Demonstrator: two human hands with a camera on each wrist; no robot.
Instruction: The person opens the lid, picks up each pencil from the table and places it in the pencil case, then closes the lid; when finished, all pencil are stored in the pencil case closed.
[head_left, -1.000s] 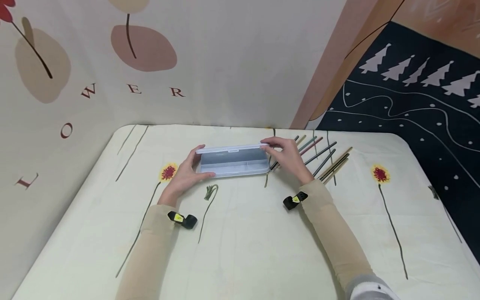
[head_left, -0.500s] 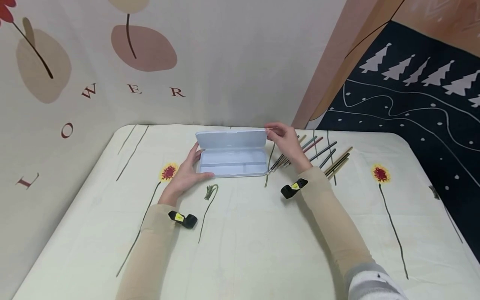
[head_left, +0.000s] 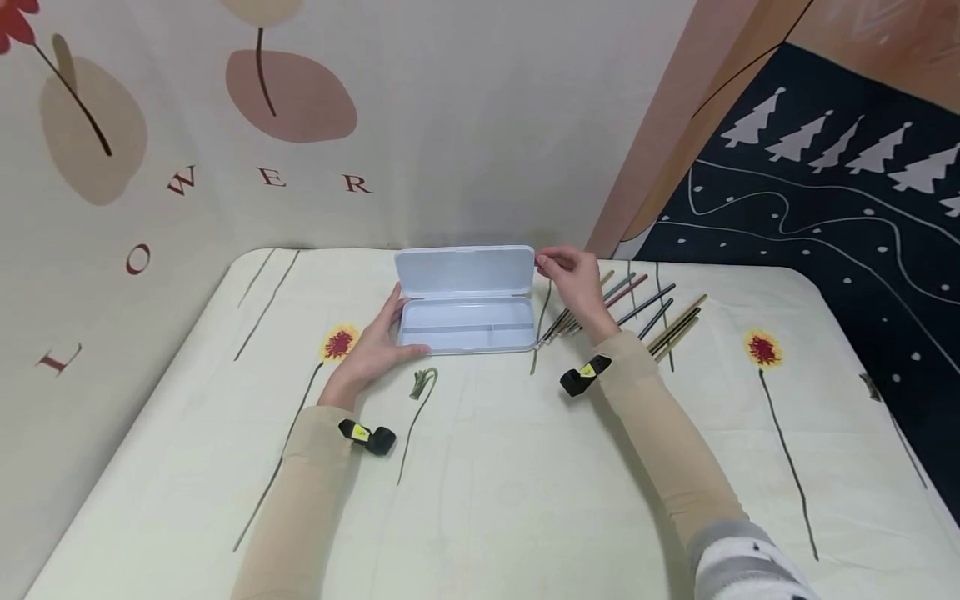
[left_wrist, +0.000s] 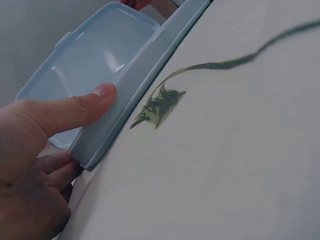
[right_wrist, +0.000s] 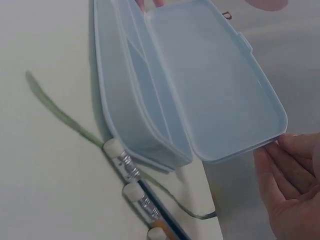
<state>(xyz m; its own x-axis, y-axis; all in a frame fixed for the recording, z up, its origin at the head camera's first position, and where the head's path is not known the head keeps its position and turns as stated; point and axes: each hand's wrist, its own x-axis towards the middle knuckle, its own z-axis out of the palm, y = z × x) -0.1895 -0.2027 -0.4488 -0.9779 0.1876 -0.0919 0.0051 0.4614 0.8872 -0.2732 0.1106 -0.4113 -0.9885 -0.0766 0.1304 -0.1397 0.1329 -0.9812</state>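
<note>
A light-blue plastic pencil case [head_left: 472, 350] sits on the cloth with its hinged lid [head_left: 465, 271] tilted up at the back. Dividers split its base into compartments. My left hand [head_left: 372, 346] grips the case's left end, thumb [left_wrist: 102, 95] on the front wall and fingers around the end. At the lid's right edge, my right hand [head_left: 576, 279] pinches the corner, as the right wrist view shows. Several pencils [head_left: 678, 333] lie fanned out to the right of the case, partly hidden under the right hand and wrist. Their white erasers [right_wrist: 116, 149] point toward the case.
A pale tablecloth [head_left: 480, 467] with printed flowers covers the table. Printed fabric [head_left: 480, 125] hangs behind the table's back edge, and dark fabric with white trees [head_left: 825, 217] hangs at the right. Both wrists carry small black cameras [head_left: 585, 377].
The lid has swung from nearly closed to raised and tilted back, with the right hand moving up and back along with it. The left hand has kept its grip on the base.
</note>
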